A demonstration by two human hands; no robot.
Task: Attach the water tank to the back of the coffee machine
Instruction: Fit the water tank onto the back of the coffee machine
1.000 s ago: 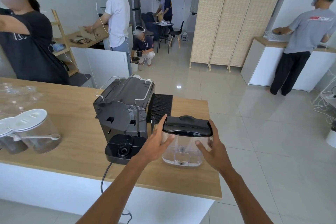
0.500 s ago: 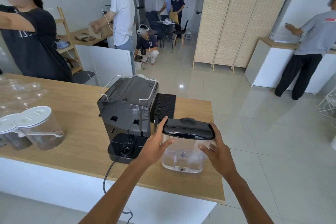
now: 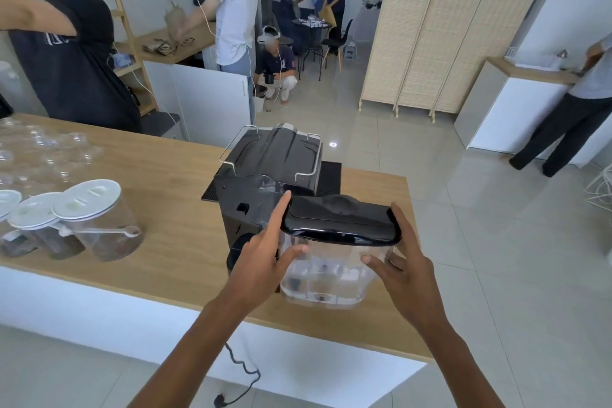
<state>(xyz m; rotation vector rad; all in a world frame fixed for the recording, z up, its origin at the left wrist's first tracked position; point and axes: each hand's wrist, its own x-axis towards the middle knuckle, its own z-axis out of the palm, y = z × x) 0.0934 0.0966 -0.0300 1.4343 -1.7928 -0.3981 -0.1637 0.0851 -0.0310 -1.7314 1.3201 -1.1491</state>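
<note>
The water tank point(image 3: 331, 278) is clear plastic with a glossy black lid. It hangs lifted off the wooden counter point(image 3: 172, 235), held between both hands. My left hand point(image 3: 265, 258) grips its left side, index finger up along the lid edge. My right hand point(image 3: 402, 272) grips its right side, thumb on the lid's corner. The black coffee machine point(image 3: 261, 182) stands just behind and left of the tank with its back facing me. My left hand covers most of its rear base.
Three clear jars with white lids point(image 3: 96, 219) stand at the counter's left, with clear cups point(image 3: 43, 149) behind them. A black mat point(image 3: 331, 175) lies beside the machine. The power cord point(image 3: 238, 374) hangs off the front edge. Several people work around the room.
The tank has risen off the counter and shifted left toward the back of the machine, carried by both hands. The camera has moved closer.
</note>
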